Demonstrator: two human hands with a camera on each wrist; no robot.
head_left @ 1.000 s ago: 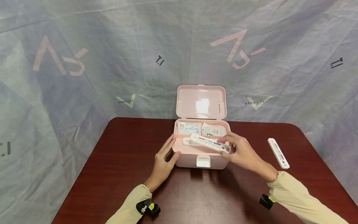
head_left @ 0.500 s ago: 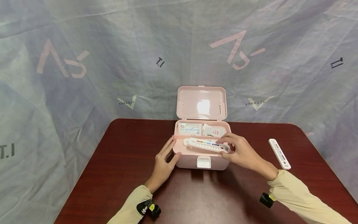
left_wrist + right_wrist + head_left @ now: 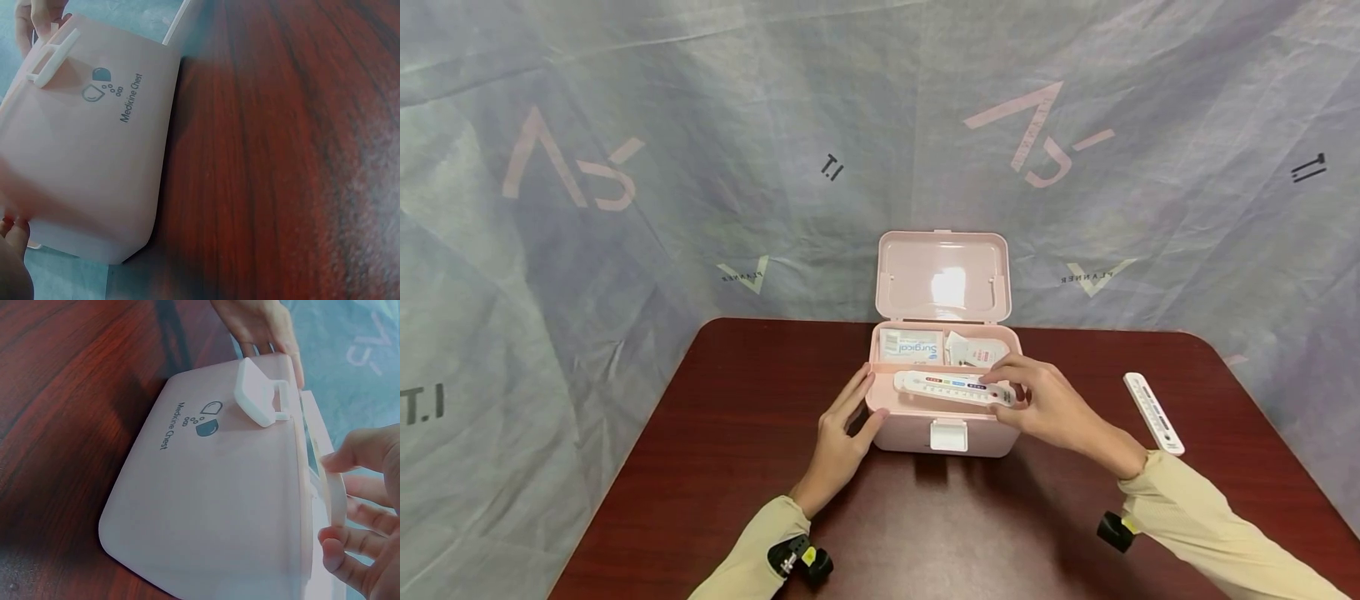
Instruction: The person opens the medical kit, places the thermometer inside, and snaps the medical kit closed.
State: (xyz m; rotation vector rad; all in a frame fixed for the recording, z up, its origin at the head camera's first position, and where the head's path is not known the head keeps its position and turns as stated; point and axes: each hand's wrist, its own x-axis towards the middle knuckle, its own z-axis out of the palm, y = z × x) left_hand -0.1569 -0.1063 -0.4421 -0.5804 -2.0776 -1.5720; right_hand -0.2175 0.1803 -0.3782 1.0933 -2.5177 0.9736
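A pink medicine chest [image 3: 901, 433] stands on the table with its lid [image 3: 917, 271] raised. My right hand [image 3: 1048, 408] pinches one end of a white strip thermometer [image 3: 951, 388] with coloured markings, low over the front section of the chest. Beneath it lies another white strip, mostly covered. In the right wrist view, fingers and thumb [image 3: 369, 452] hold the thermometer just above the chest's rim. My left hand [image 3: 835, 450] rests against the chest's left side, fingers fairly straight and thumb at the front corner. The left wrist view shows that hand [image 3: 14, 265] at the corner.
A second strip thermometer [image 3: 1153, 414] lies on the dark red table [image 3: 737, 450], to the right. In the chest's back compartments sit a "Surgical" packet [image 3: 912, 347] and a white packet [image 3: 981, 352]. The white latch [image 3: 949, 436] sticks out in front. A grey curtain [image 3: 820, 208] hangs behind.
The thermometer in my right hand has swung down at its left end, now lying nearly in line with the strip below it. My left hand stays at the chest's side.
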